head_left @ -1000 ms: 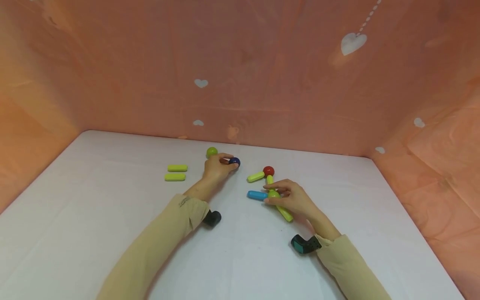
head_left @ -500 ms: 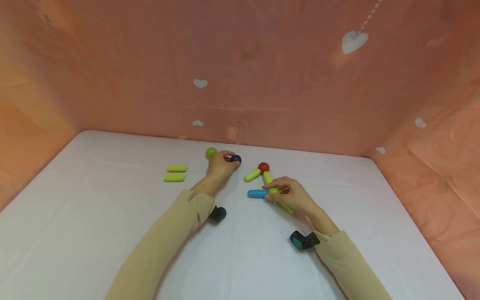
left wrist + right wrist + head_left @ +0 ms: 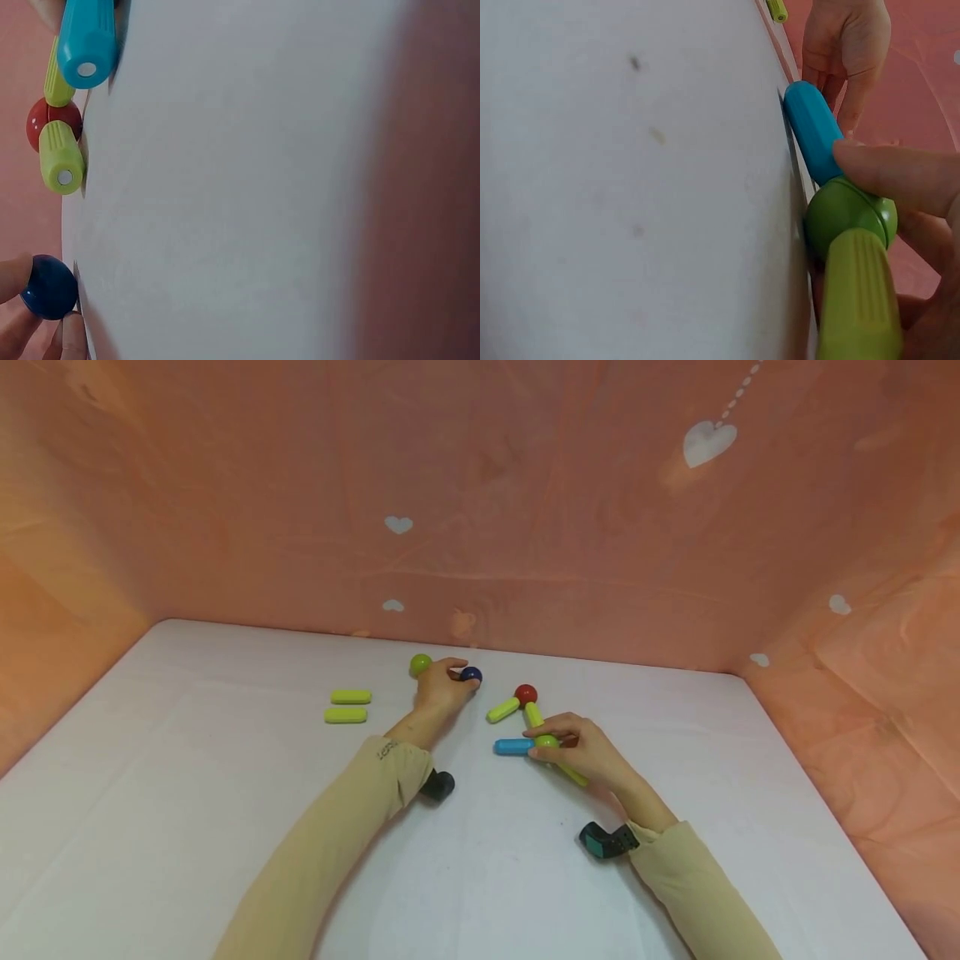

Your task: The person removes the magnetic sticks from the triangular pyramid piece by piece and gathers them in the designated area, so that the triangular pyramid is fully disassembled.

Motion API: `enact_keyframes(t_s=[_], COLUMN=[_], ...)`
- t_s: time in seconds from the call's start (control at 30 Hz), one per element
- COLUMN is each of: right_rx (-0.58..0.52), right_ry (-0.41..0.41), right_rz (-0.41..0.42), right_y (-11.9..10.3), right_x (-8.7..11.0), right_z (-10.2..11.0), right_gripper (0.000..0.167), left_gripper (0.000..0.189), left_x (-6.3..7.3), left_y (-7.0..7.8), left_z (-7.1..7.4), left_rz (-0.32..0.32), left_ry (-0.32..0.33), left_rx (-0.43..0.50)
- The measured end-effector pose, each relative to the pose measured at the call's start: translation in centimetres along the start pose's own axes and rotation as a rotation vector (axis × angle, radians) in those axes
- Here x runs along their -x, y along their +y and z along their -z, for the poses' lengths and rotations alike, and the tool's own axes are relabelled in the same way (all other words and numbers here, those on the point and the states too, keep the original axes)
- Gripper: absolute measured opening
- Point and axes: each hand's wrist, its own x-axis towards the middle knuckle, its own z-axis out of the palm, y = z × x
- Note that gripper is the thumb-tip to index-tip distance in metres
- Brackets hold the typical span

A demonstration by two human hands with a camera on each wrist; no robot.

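In the head view my left hand [image 3: 441,692] pinches a dark blue ball [image 3: 471,676] between thumb and fingers, close over the table. My right hand [image 3: 588,750] holds a green ball [image 3: 845,215] that joins several magnetic rods. From that ball a blue rod [image 3: 513,747] points left and a yellow-green rod [image 3: 859,300] runs toward the wrist. Another yellow-green rod [image 3: 534,714] leads to a red ball [image 3: 526,695], which bears one more yellow-green rod [image 3: 503,710]. The free ends of the blue and outer yellow-green rods show metal tips in the left wrist view.
Behind the left hand sits a loose green ball [image 3: 421,665]. Two yellow-green rods [image 3: 351,697] lie side by side on its left. The white table [image 3: 480,877] ends at an orange-pink cloth [image 3: 480,585]. Both wrists wear black cameras [image 3: 609,841].
The right hand has turned the joined rods and balls slightly, bringing the red ball left and away. The left hand has edged right and away with the blue ball. Little moved in the last half second.
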Motion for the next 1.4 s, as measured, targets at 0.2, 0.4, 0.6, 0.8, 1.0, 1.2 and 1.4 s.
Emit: enact_keyframes(t_s=[0.2,0.4,0.6,0.8,1.0,1.2,1.4], right_rx=[-0.009,-0.017,-0.016,-0.019,-0.032,-0.040,-0.053], right_ry=[0.001,0.001,0.001,0.001,-0.003,0.002,0.002], right_rz=[0.002,0.013,0.011,-0.002,0.007,0.010,0.011], right_y=[0.01,0.06,0.30,0.21,0.19,0.11,0.08], right_x=[0.01,0.03,0.03,0.05,-0.05,0.01,0.09], right_z=[0.06,0.21,0.16,0.13,-0.02,-0.04,-0.01], right_gripper=[0.027,0.028,0.028,0.028,0.028,0.028,0.028], left_gripper=[0.046,0.048,0.042,0.039,0.040,0.041,0.049], left_x=[0.12,0.19,0.40,0.06,-0.36,-0.41,-0.07], left_y=[-0.06,-0.11,-0.22,0.03,0.39,0.52,0.50], left_z=[0.03,0.02,0.04,-0.29,-0.63,-0.75,-0.73], left_rz=[-0.025,-0.062,-0.069,-0.058,-0.041,-0.025,-0.054], left_ry=[0.003,0.008,0.002,0.010,0.026,0.026,0.034], left_rx=[-0.018,-0.038,-0.036,-0.056,-0.071,-0.064,-0.079])
